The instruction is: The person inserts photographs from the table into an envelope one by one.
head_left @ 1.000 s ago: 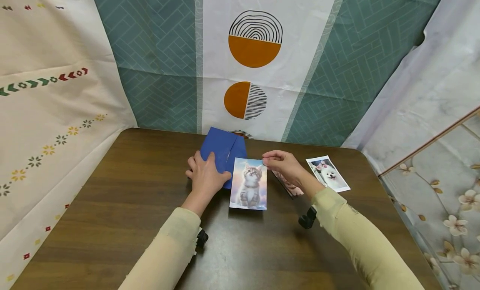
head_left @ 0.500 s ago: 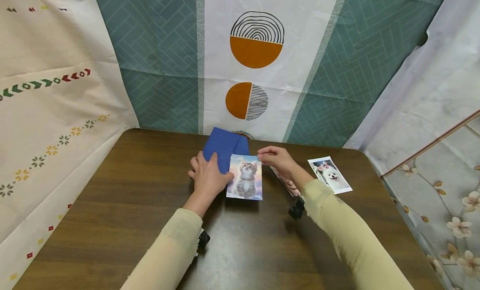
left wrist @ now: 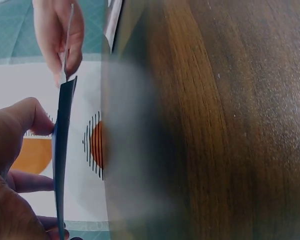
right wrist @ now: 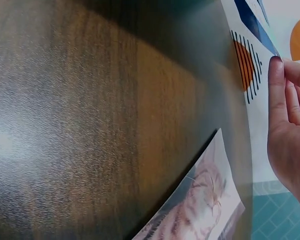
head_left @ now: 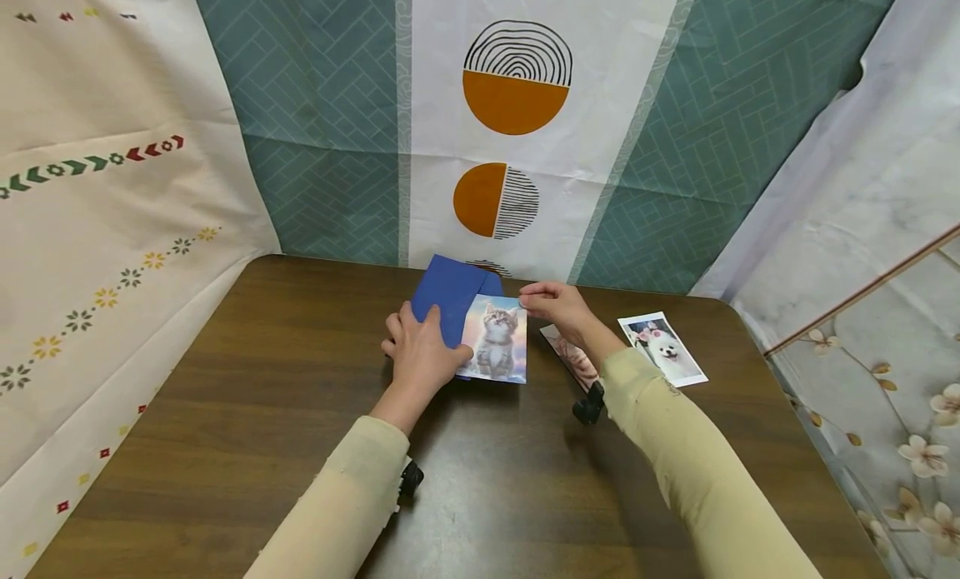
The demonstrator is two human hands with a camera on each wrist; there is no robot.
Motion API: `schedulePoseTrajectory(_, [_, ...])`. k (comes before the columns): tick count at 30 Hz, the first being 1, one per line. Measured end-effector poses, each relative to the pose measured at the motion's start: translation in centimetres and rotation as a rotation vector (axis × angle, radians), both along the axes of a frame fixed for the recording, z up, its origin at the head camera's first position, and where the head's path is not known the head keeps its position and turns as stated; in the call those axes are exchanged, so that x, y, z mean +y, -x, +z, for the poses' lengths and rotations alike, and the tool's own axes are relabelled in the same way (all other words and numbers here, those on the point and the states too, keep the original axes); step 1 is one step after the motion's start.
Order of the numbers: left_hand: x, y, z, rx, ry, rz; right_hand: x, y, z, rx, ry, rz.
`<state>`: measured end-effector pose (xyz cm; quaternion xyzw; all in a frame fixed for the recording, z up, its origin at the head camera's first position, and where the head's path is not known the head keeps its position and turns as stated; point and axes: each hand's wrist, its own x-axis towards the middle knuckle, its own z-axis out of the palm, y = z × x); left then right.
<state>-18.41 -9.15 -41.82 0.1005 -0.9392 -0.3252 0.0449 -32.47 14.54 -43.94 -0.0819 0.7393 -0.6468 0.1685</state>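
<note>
A blue envelope [head_left: 447, 289] is gripped by my left hand [head_left: 422, 352], fingers spread over its left part and thumb at its near right side. In the left wrist view the envelope [left wrist: 63, 145] appears edge-on between thumb and fingers of my left hand [left wrist: 12, 175]. My right hand [head_left: 562, 311] pinches the top right corner of a kitten picture [head_left: 497, 341], whose left edge lies by the envelope and left thumb. Whether the picture is inside the envelope or over it, I cannot tell. In the right wrist view, my right hand [right wrist: 292, 110] pinches the picture's edge between thumb and finger.
On the wooden table [head_left: 300, 412], a pinkish picture [head_left: 573, 358] lies partly under my right forearm, and a white dog picture [head_left: 663, 348] lies farther right. Patterned cloths [head_left: 330, 146] hang behind and at both sides.
My right hand has moved the kitten picture up and away from me, closer over the envelope. My left hand and the envelope have shifted slightly right in view.
</note>
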Motion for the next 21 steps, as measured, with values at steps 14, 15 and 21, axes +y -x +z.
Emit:
schedulePoseTrajectory(14, [0.3,0.1,0.2,-0.008,0.011,-0.01,-0.9,0.3,0.4,0.024,0.028,-0.036])
schedulePoseTrajectory(15, [0.4,0.1,0.2,-0.007,0.012,-0.01,-1.1,0.3,0.4,0.029,0.035,-0.039])
schedulePoseTrajectory(21, [0.7,0.1,0.2,-0.001,0.022,-0.011,-2.1,0.0,0.3,0.046,0.061,-0.054])
